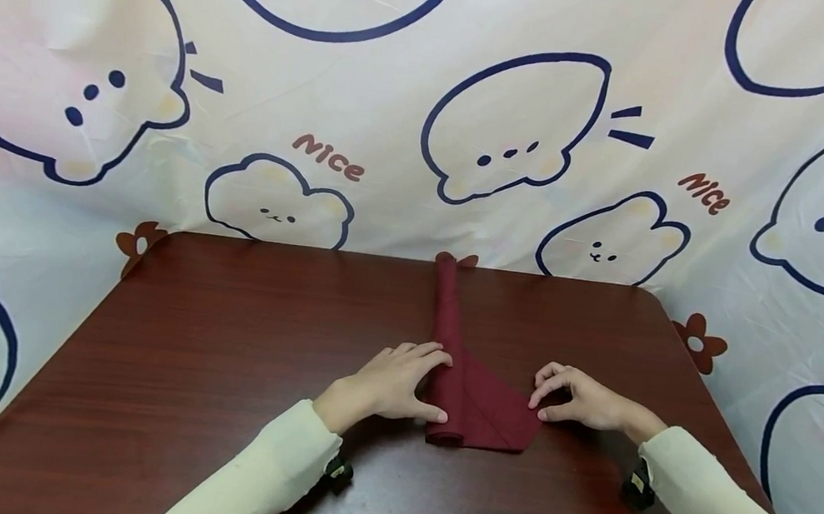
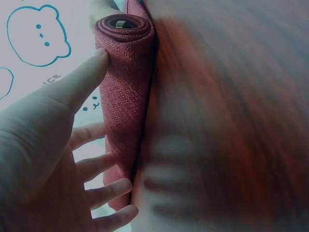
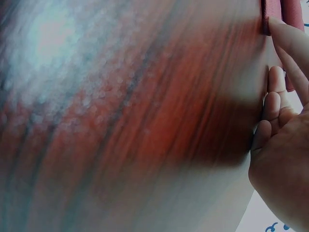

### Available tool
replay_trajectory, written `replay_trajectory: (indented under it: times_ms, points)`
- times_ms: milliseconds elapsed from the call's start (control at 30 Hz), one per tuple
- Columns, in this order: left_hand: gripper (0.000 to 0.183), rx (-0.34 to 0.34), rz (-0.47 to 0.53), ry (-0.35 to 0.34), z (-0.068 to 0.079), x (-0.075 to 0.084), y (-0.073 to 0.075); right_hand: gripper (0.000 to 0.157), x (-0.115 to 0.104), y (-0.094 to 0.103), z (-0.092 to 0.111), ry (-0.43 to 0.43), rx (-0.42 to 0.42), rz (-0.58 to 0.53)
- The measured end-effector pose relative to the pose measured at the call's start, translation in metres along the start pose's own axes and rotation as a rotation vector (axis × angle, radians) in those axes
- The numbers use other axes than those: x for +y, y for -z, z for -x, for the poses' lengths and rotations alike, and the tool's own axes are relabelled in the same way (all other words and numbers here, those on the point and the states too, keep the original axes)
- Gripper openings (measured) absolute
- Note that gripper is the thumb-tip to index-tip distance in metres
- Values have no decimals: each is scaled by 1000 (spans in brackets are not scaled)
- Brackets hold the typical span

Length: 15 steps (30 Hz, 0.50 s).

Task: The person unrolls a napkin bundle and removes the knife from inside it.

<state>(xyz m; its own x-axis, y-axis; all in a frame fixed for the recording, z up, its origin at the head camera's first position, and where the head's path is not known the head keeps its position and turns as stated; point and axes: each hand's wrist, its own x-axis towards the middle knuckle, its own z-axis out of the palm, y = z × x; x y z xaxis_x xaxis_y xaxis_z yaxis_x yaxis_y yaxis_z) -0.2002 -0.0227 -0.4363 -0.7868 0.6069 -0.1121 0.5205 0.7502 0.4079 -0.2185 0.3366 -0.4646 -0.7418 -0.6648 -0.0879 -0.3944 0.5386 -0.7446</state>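
Note:
A dark red cloth (image 1: pixel 446 395) lies on the table, rolled into a long, narrow tube whose far end reaches the back edge. To the right of the roll, a loose flat flap spreads out to an angled edge. My left hand (image 1: pixel 399 381) rests on the roll, its fingers spread and only slightly bent. In the left wrist view, the thumb touches the roll (image 2: pixel 126 82) near its coiled end. At the flap's right edge, my right hand (image 1: pixel 581 399) pinches the cloth between thumb and index finger, while the other fingers are bent loosely.
The dark brown wooden table (image 1: pixel 223 329) has a glossy surface. Behind it and along both sides hangs a pale curtain (image 1: pixel 398 105) printed with cartoon outlines. Small black devices are strapped at both wrists, below the cream sleeves.

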Motion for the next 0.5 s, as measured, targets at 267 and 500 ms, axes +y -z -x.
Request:
replay_trajectory:
  times_ms: [267,500]
  points:
    - [78,-8,43,-14,-1,-1,0,10,2,1,-2,28,11,12]
    - [72,-6,30,-9,-5,8,5,9,2,0,0,26,4,2]
